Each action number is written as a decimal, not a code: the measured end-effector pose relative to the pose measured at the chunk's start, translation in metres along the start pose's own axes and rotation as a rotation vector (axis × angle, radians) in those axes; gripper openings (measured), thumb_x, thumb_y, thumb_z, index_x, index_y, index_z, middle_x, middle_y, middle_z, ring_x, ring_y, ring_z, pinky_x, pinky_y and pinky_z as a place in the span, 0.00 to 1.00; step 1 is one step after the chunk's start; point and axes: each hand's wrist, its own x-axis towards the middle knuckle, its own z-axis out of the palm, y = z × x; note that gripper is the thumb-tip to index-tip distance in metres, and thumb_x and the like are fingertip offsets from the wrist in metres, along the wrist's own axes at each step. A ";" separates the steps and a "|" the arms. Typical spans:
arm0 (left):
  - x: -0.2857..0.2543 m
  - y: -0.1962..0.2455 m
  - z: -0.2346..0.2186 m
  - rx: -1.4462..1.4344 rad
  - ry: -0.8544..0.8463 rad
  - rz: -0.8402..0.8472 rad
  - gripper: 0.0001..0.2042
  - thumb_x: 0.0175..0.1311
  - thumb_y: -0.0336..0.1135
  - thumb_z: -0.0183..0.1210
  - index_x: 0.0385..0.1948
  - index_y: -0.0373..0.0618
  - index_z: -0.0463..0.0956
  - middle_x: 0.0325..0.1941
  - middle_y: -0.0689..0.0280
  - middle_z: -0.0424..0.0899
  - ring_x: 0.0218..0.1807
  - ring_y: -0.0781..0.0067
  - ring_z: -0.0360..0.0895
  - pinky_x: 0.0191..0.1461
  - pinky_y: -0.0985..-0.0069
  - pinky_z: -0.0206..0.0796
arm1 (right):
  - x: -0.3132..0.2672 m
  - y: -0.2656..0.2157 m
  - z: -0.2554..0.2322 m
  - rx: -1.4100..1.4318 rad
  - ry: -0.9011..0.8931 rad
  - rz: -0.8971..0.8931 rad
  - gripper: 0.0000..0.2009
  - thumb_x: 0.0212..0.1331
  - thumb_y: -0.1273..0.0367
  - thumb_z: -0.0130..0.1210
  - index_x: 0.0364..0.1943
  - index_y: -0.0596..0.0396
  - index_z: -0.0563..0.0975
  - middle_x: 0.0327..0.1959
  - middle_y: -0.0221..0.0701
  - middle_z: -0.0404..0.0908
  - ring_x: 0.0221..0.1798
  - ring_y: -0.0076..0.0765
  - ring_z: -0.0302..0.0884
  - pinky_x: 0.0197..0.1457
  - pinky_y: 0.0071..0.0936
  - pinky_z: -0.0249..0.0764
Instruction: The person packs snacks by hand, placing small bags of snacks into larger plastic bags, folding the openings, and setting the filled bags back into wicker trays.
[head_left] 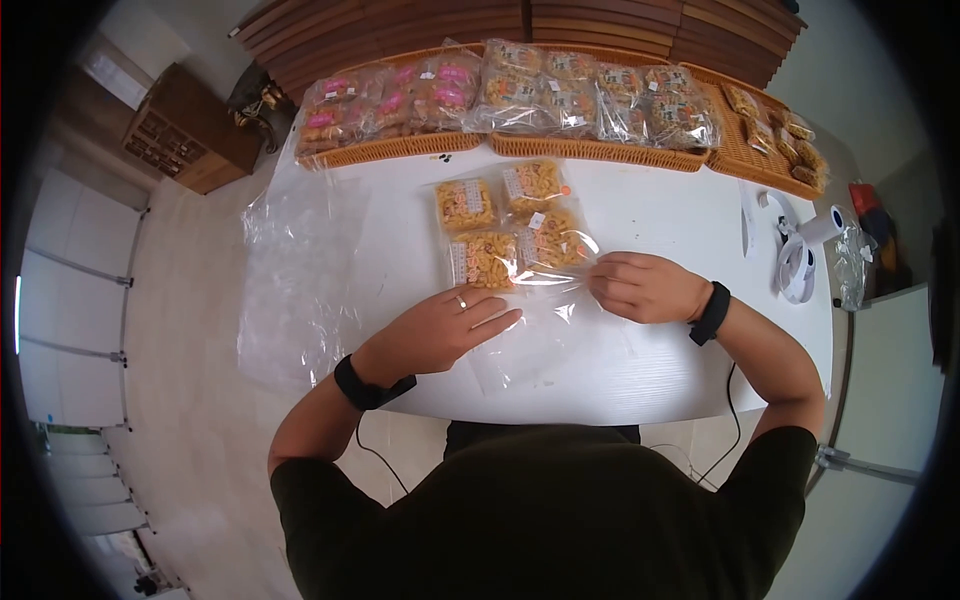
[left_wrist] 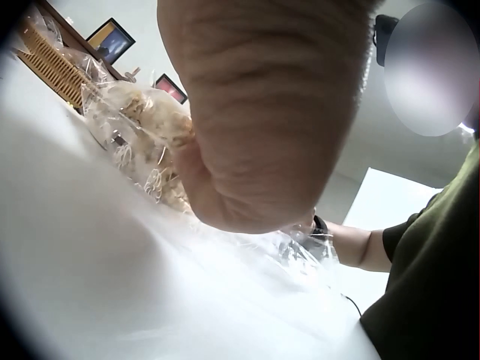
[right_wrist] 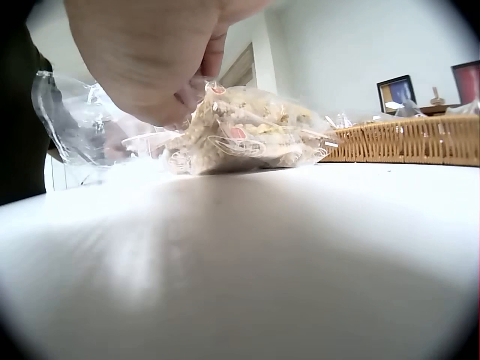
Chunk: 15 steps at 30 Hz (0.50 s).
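A large clear plastic bag point(head_left: 545, 345) lies on the table with several square packs of yellow crunchy snacks point(head_left: 485, 260) inside its far part. Its loose, see-through end reaches toward the person. My right hand point(head_left: 645, 287) pinches the film at the bag's right side, just below the packs. On the left, my left hand point(head_left: 435, 325) rests over the bag's near part, fingers extended and fingertips by the lower left pack. In the left wrist view, the heel of the left hand point(left_wrist: 259, 127) covers most of the fingers. The right wrist view shows the right hand point(right_wrist: 161, 64) at the bag's edge.
Wicker baskets point(head_left: 400, 152) line the table's back, holding bagged snack packs point(head_left: 515, 90). Clear plastic film point(head_left: 300, 280) lies spread at the left. White tape rolls point(head_left: 797, 265) stand at the right edge. Cables hang below the table point(head_left: 640, 395).
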 end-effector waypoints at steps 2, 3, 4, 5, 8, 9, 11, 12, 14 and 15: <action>0.005 0.001 -0.003 0.030 -0.001 0.028 0.29 0.44 0.20 0.51 0.56 0.41 0.66 0.49 0.62 0.73 0.54 0.62 0.70 0.60 0.68 0.62 | -0.008 -0.010 -0.008 0.024 -0.009 0.056 0.08 0.45 0.73 0.54 0.32 0.58 0.75 0.38 0.30 0.74 0.49 0.35 0.71 0.57 0.26 0.69; 0.007 0.002 -0.004 0.082 -0.012 0.042 0.29 0.46 0.20 0.50 0.58 0.42 0.65 0.50 0.62 0.73 0.55 0.62 0.69 0.61 0.68 0.61 | -0.011 -0.015 -0.012 0.051 -0.015 0.110 0.09 0.44 0.73 0.54 0.33 0.59 0.76 0.38 0.31 0.74 0.49 0.35 0.71 0.56 0.27 0.70; 0.010 0.001 -0.004 0.134 -0.023 0.057 0.29 0.48 0.20 0.50 0.59 0.42 0.63 0.51 0.63 0.72 0.55 0.63 0.69 0.62 0.68 0.60 | -0.014 -0.020 -0.016 0.046 -0.022 0.123 0.09 0.44 0.73 0.54 0.33 0.59 0.76 0.38 0.31 0.74 0.49 0.35 0.71 0.56 0.27 0.70; 0.013 0.000 -0.002 0.128 -0.022 0.073 0.29 0.48 0.20 0.50 0.59 0.42 0.63 0.51 0.63 0.72 0.55 0.63 0.69 0.62 0.68 0.60 | -0.016 -0.025 -0.020 0.059 -0.024 0.150 0.09 0.44 0.74 0.54 0.33 0.59 0.75 0.38 0.31 0.74 0.48 0.36 0.72 0.55 0.27 0.70; 0.017 -0.007 0.008 0.209 0.053 0.071 0.27 0.49 0.25 0.52 0.57 0.42 0.65 0.51 0.63 0.72 0.55 0.64 0.69 0.62 0.69 0.60 | -0.025 -0.039 -0.023 0.086 -0.016 0.234 0.10 0.43 0.74 0.53 0.34 0.58 0.75 0.39 0.31 0.73 0.48 0.35 0.72 0.54 0.28 0.70; 0.020 -0.012 0.009 0.282 0.080 0.095 0.24 0.49 0.27 0.53 0.53 0.42 0.68 0.50 0.63 0.73 0.55 0.65 0.69 0.61 0.70 0.61 | -0.027 -0.042 -0.024 0.119 -0.001 0.285 0.10 0.43 0.74 0.53 0.33 0.58 0.75 0.39 0.31 0.73 0.48 0.35 0.72 0.54 0.28 0.70; 0.025 -0.019 0.012 0.356 0.108 0.128 0.20 0.49 0.28 0.54 0.48 0.42 0.70 0.49 0.63 0.73 0.54 0.66 0.70 0.61 0.71 0.62 | -0.030 -0.047 -0.024 0.147 0.016 0.343 0.10 0.43 0.73 0.53 0.33 0.58 0.75 0.39 0.31 0.73 0.48 0.35 0.72 0.54 0.28 0.70; 0.028 -0.021 0.013 0.370 0.123 0.141 0.15 0.48 0.28 0.54 0.41 0.42 0.71 0.47 0.63 0.74 0.53 0.67 0.70 0.59 0.72 0.62 | -0.032 -0.049 -0.024 0.154 -0.006 0.373 0.11 0.44 0.73 0.53 0.34 0.59 0.76 0.40 0.33 0.74 0.48 0.37 0.72 0.54 0.30 0.70; 0.032 -0.022 0.013 0.385 0.138 0.157 0.10 0.48 0.28 0.54 0.34 0.43 0.72 0.44 0.64 0.74 0.52 0.68 0.71 0.58 0.72 0.63 | -0.032 -0.052 -0.025 0.160 -0.027 0.407 0.11 0.45 0.73 0.52 0.36 0.60 0.76 0.41 0.34 0.75 0.48 0.38 0.73 0.54 0.32 0.70; 0.034 -0.022 0.012 0.353 0.125 0.184 0.07 0.48 0.28 0.54 0.30 0.44 0.71 0.42 0.64 0.74 0.50 0.68 0.71 0.56 0.73 0.63 | -0.030 -0.052 -0.027 0.128 -0.033 0.408 0.09 0.44 0.73 0.52 0.32 0.58 0.75 0.40 0.33 0.73 0.48 0.37 0.72 0.55 0.30 0.69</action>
